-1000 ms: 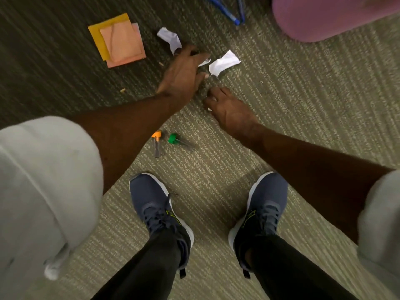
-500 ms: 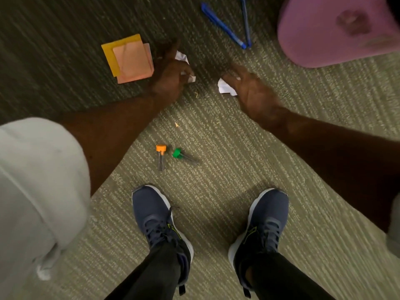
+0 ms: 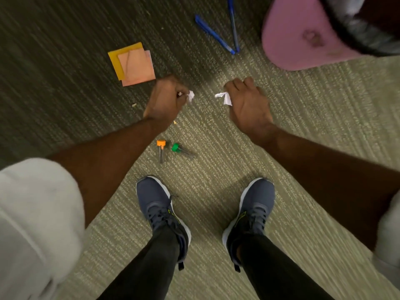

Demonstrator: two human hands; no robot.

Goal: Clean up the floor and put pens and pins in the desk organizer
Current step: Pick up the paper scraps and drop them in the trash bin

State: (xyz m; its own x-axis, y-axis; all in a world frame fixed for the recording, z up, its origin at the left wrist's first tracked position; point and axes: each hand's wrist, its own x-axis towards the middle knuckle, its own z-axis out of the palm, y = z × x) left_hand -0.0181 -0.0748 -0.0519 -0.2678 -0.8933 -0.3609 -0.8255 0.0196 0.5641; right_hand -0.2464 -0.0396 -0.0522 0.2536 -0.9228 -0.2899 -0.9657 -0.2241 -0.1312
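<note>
Fingers (image 3: 232,86) pinch paper (image 3: 225,98); pens (image 3: 213,34) converge toward person.

Dim indoor light; carpet (image 3: 205,169) darker upper left, motion blur throughout, wide-angle stretch at edges, source perhaps overhead.

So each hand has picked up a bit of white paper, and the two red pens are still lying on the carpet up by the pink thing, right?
Nearly. The head view shows the two pens are blue, not red. The rest holds: the left hand and the right hand are each closed on a scrap of white paper, and the pens lie on the carpet beside the pink object.
</note>
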